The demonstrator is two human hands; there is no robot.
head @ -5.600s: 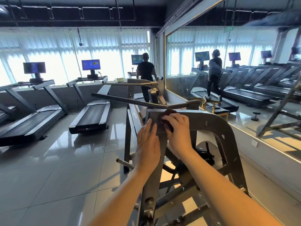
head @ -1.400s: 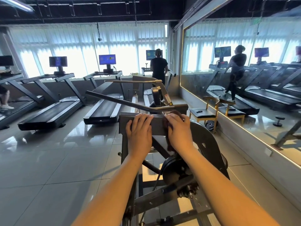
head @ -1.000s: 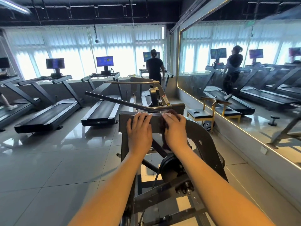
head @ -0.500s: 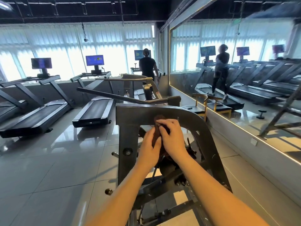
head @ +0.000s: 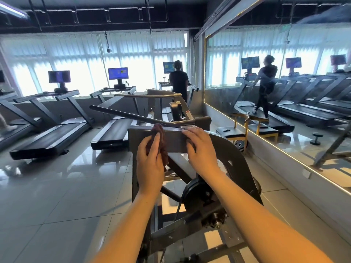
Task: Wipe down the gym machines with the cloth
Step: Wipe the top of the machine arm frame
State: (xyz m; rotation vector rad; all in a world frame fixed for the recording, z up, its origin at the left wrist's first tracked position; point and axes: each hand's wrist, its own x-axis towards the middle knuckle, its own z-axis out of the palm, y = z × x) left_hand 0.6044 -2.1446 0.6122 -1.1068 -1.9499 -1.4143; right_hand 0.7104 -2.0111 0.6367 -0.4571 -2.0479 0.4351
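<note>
From the head camera we saw the left hand (head: 150,166) with its grip closed round the dark red cloth (head: 161,137). The cloth was bunched against the front of the top bar (head: 175,143) of the grey machine (head: 237,158), peeking over its upper edge. The right hand (head: 202,149) lay just beside it on that same bar, grip slack, fingers straight and flat on the metal, holding nothing. Behind, treadmills (head: 115,133) lined the windows, a person (head: 178,82) standing on one.
</note>
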